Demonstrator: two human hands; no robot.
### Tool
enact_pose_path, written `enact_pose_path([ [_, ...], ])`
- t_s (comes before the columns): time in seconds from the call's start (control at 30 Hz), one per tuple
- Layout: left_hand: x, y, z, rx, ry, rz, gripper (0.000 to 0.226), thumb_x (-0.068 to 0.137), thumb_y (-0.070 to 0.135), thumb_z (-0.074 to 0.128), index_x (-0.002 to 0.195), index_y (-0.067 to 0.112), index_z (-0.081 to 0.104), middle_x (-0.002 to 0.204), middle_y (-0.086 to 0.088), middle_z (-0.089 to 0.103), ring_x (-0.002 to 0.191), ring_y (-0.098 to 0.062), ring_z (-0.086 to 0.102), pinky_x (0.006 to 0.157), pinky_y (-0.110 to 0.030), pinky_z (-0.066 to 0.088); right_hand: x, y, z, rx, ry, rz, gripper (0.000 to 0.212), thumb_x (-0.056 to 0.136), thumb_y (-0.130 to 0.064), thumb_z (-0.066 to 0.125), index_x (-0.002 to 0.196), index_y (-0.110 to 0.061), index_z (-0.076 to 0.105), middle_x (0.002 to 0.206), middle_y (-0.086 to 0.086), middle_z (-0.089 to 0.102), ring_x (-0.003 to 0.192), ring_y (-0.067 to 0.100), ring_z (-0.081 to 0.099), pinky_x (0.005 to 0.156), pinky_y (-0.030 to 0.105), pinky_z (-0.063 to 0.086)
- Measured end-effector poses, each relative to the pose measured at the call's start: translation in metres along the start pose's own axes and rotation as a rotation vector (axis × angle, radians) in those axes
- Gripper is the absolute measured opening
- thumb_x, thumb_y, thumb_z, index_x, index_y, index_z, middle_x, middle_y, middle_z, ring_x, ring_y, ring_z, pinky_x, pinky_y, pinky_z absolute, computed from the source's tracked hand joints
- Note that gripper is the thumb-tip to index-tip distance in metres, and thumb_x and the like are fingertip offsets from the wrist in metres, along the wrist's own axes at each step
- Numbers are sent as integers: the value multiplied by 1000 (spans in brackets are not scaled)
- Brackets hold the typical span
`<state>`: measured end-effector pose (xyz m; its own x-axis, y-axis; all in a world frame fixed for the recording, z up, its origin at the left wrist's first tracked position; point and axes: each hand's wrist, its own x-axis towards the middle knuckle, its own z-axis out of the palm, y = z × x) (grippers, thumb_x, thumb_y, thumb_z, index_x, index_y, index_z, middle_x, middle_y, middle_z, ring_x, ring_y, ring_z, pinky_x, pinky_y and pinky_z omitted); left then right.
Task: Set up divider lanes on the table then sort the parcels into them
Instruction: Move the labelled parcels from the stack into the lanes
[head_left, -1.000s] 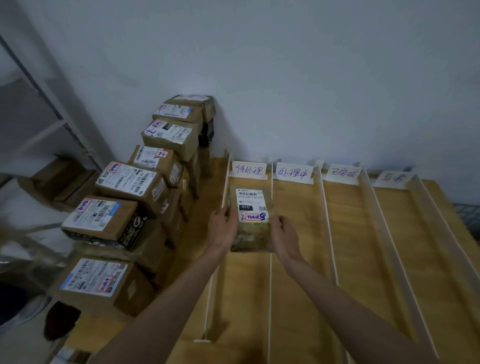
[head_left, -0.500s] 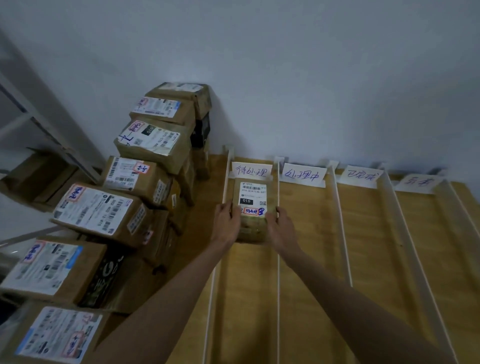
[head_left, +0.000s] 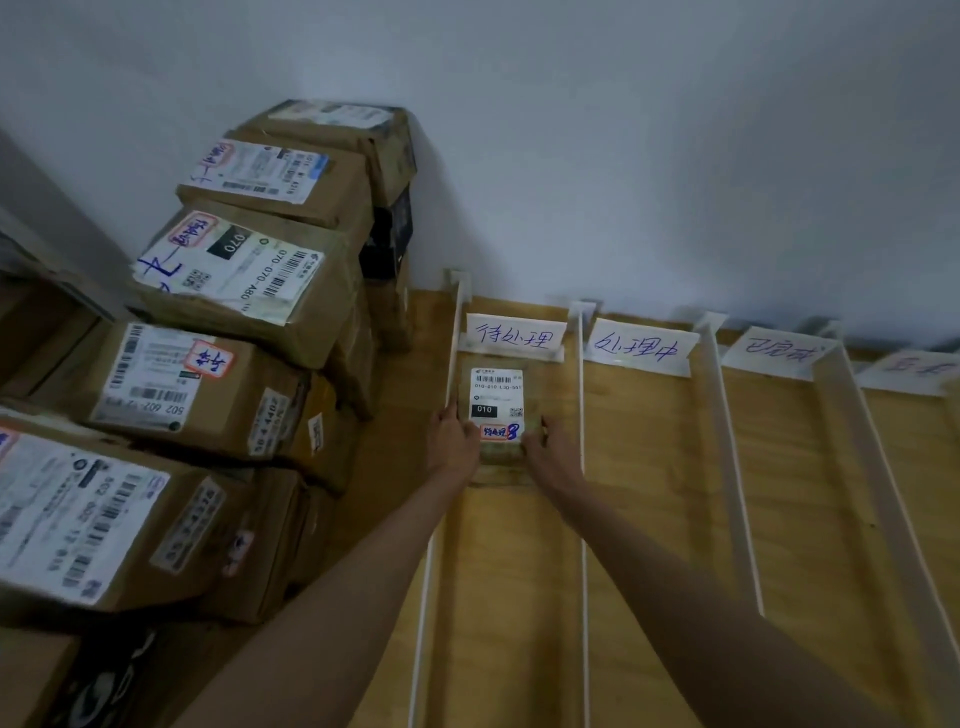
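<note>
Holding a small parcel (head_left: 496, 410) between both hands, left hand (head_left: 452, 444) gripping its left edge and right hand (head_left: 550, 449) its right, fingers curled onto the sides. Sits mid-frame in the leftmost lane, right under the first label card (head_left: 514, 335), long axis running up-frame toward the wall. Probably just needs letting go, then reaching left for the parcel stack (head_left: 208, 364), closer to the left hand.

The parcel (head_left: 496, 410) label reads "010"; lane signs (head_left: 514, 335) read 待处理, 处理中.
</note>
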<state>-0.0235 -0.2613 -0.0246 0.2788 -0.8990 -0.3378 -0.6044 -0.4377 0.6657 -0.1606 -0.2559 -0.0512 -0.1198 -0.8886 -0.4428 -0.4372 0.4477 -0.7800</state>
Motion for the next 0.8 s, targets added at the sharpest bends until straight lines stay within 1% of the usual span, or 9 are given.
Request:
enact_pose_path([
  [0.07, 7, -7, 3, 29, 1, -6, 38, 103, 18, 43, 139, 6, 48, 139, -14, 44, 122, -28, 52, 94, -30, 48, 11, 8, 9, 13, -11, 4, 64, 82, -46, 44, 139, -19, 42, 130, 10, 56, 114, 27, 58, 95, 52, 51],
  [0.17, 20, -12, 5, 82, 10, -4, 39, 103, 17, 42, 140, 5, 47, 149, -18, 34, 132, -33, 45, 105, -42, 45, 3, -9, 10, 38, -31, 2, 56, 88, -39, 49, 140, -20, 39, 127, 10, 58, 111, 27, 61, 93, 52, 53],
  [0.3, 34, -13, 2, 157, 15, 7, 47, 103, 16, 42, 149, 8, 37, 156, -18, 27, 140, -34, 34, 109, -42, 39, 4, -20, 12, 60, -63, -19, 48, 100, -22, 50, 144, -12, 34, 130, 10, 58, 110, 23, 62, 92, 46, 54],
  [0.37, 38, -12, 1, 183, 19, 21, 48, 102, 15, 44, 149, 8, 36, 154, -18, 28, 138, -34, 36, 107, -42, 42, 6, -21, 13, 62, -70, -19, 50, 101, -21, 50, 146, -11, 32, 131, 11, 57, 110, 23, 62, 92, 44, 55],
  [0.5, 45, -15, 0, 219, 12, 45, 43, 101, 13, 48, 142, 6, 42, 146, -16, 34, 133, -33, 40, 103, -38, 43, 13, -20, 16, 21, -64, -26, 49, 100, -24, 51, 145, -11, 33, 129, 11, 60, 107, 21, 62, 91, 46, 54],
  [0.57, 47, -17, -1, 232, 6, 60, 40, 99, 13, 51, 138, 7, 45, 142, -15, 36, 131, -32, 42, 101, -37, 45, 12, -22, 14, -5, -75, -38, 48, 102, -26, 49, 144, -9, 34, 130, 11, 60, 104, 19, 62, 89, 42, 55],
  [0.63, 47, -17, -3, 248, -2, 72, 41, 99, 14, 53, 138, 6, 45, 141, -14, 36, 131, -31, 42, 101, -37, 48, 10, -24, 11, -52, -87, -54, 51, 103, -26, 48, 147, -8, 31, 138, 10, 55, 115, 23, 58, 94, 39, 52],
  [0.7, 44, -16, -6, 272, -1, 83, 44, 99, 16, 53, 140, 6, 43, 142, -14, 35, 131, -31, 41, 102, -38, 48, 7, -26, 6, -104, -69, -69, 54, 102, -24, 48, 150, -7, 28, 143, 14, 49, 127, 30, 51, 100, 43, 48],
  [0.8, 31, -12, -13, 318, 11, 155, 47, 100, 23, 50, 143, 7, 39, 139, -14, 38, 126, -31, 44, 101, -43, 48, -4, -31, -4, -162, -7, -106, 52, 101, -20, 49, 148, -7, 32, 145, 20, 45, 131, 34, 47, 103, 46, 44],
])
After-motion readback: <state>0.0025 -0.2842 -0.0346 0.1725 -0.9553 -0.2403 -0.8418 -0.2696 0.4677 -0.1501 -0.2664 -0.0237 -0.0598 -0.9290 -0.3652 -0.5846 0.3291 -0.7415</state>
